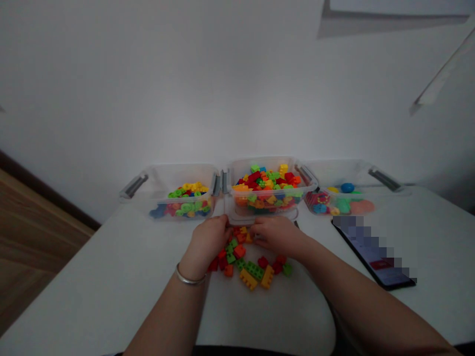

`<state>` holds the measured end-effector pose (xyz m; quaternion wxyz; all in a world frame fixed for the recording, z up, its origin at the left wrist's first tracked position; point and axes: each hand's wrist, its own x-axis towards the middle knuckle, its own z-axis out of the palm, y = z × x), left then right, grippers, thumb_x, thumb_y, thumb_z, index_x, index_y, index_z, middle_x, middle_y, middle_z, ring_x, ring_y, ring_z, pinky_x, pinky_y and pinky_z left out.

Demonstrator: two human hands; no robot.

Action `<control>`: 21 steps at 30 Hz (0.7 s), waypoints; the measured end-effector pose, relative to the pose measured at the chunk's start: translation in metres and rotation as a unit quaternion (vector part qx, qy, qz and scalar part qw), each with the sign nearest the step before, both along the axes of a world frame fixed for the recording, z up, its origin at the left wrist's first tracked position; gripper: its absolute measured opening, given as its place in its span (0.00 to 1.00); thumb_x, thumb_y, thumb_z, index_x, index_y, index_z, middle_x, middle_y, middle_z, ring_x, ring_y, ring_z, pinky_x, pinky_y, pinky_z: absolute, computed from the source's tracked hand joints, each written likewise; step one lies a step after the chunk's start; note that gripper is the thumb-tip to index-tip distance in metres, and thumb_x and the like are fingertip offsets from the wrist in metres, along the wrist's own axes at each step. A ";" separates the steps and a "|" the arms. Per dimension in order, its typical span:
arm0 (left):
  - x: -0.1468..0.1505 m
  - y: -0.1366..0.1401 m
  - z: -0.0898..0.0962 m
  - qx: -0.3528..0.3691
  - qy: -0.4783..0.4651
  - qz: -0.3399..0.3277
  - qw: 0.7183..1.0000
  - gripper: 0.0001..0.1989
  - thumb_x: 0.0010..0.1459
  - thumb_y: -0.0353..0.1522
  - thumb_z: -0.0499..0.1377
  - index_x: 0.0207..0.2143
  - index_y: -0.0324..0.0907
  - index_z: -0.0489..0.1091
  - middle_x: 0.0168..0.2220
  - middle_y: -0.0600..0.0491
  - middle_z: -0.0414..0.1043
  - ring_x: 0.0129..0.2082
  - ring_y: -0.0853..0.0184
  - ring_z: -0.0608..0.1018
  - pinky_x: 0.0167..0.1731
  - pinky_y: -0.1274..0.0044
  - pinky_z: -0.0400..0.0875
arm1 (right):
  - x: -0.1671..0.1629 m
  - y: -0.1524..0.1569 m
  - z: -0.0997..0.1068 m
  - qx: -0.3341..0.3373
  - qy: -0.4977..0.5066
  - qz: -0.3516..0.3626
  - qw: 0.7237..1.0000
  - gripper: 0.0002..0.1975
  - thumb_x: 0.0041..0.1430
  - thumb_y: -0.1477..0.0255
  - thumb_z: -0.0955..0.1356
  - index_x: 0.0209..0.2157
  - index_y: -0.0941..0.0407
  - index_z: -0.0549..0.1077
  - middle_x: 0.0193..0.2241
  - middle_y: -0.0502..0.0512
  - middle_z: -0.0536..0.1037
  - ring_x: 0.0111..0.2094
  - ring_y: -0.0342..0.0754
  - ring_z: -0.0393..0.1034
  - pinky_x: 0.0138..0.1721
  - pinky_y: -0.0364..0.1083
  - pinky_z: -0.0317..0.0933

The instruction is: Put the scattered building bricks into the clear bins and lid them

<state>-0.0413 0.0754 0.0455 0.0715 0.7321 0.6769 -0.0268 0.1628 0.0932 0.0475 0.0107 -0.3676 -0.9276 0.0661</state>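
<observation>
Evidently, the left hand and the right hand are held close together at the far end of the loose blocks, so that small pieces can be handled from both sides. The left fingertips are hidden by the hand itself; whether anything is pinched there cannot be made out. The right fingers are bent beside the orange pieces, but no firm grasp can be confirmed. The blocks are spread in a curve on the white table, presumably so that each can be seen and picked up singly. Just beyond, the middle box, filled with similar blocks, is placed within easy reach, flanked by the left box and the right box. A phone is laid to the right, well apart from the blocks.
</observation>
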 end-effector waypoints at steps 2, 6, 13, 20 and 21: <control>0.000 0.000 -0.001 0.003 0.000 -0.003 1.000 0.09 0.63 0.36 0.54 0.42 0.42 0.70 0.43 0.44 0.78 0.42 0.60 0.80 0.38 0.75 0.70 | 0.001 0.000 0.001 0.010 -0.008 -0.009 1.000 0.08 0.61 0.70 0.67 0.40 0.54 0.77 0.38 0.55 0.79 0.37 0.50 0.74 0.31 0.43 0.59; -0.001 0.000 -0.002 0.007 -0.006 -0.008 1.000 0.08 0.63 0.36 0.55 0.40 0.42 0.70 0.43 0.44 0.78 0.42 0.59 0.80 0.37 0.74 0.70 | -0.004 -0.003 -0.002 0.031 0.020 -0.023 0.999 0.11 0.61 0.66 0.67 0.44 0.55 0.75 0.41 0.55 0.78 0.39 0.51 0.74 0.32 0.44 0.60; 0.000 0.000 0.000 -0.004 -0.005 0.002 1.000 0.09 0.63 0.36 0.55 0.42 0.41 0.70 0.42 0.45 0.78 0.42 0.60 0.80 0.38 0.75 0.70 | -0.011 -0.007 -0.004 0.022 -0.002 -0.020 1.000 0.11 0.59 0.66 0.68 0.41 0.56 0.76 0.40 0.57 0.79 0.38 0.52 0.74 0.33 0.45 0.62; -0.001 0.000 -0.003 0.010 -0.005 -0.005 1.000 0.09 0.63 0.35 0.54 0.42 0.41 0.70 0.43 0.44 0.78 0.42 0.59 0.80 0.37 0.75 0.70 | -0.001 -0.004 0.001 -0.016 -0.024 -0.033 0.999 0.10 0.56 0.69 0.68 0.39 0.54 0.77 0.37 0.56 0.82 0.37 0.53 0.75 0.32 0.45 0.61; -0.001 0.001 -0.003 0.011 -0.005 -0.006 1.000 0.09 0.63 0.35 0.54 0.42 0.42 0.70 0.43 0.44 0.78 0.42 0.59 0.80 0.37 0.74 0.70 | 0.000 -0.003 0.001 -0.017 -0.033 -0.040 0.998 0.10 0.55 0.68 0.68 0.39 0.54 0.77 0.35 0.57 0.82 0.36 0.53 0.76 0.31 0.45 0.60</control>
